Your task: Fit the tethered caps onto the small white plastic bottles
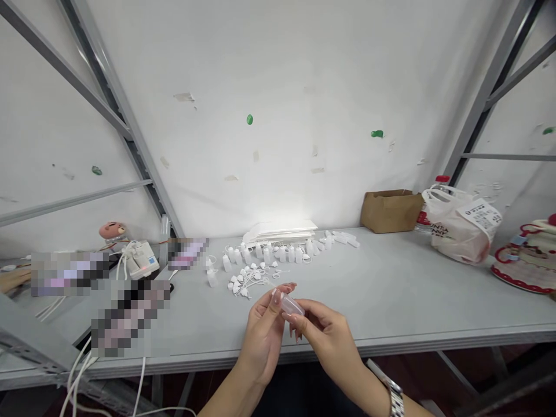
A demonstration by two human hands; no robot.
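Note:
A small translucent plastic bottle point(292, 305) is held tilted between both hands above the front of the grey table point(391, 289). My left hand point(266, 324) is closed on its upper left end, the thumb pressed near the neck. With thumb and fingers my right hand point(324, 327) grips the lower right end. Beyond the hands lies a pile of white caps with loop straps point(243, 281). Several similar small bottles point(267, 255) stand in a loose row behind the pile, and a few lie on their sides at the right. The fingers partly hide the bottle's neck.
A stack of white sheets point(280, 231) rests against the wall. To the right are a cardboard box point(391, 211), a white plastic bag point(460, 226) and a cake-shaped bag point(527, 258). At left are a power strip point(142, 260), cables and blurred devices. Metal shelf posts point(482, 110) flank the table.

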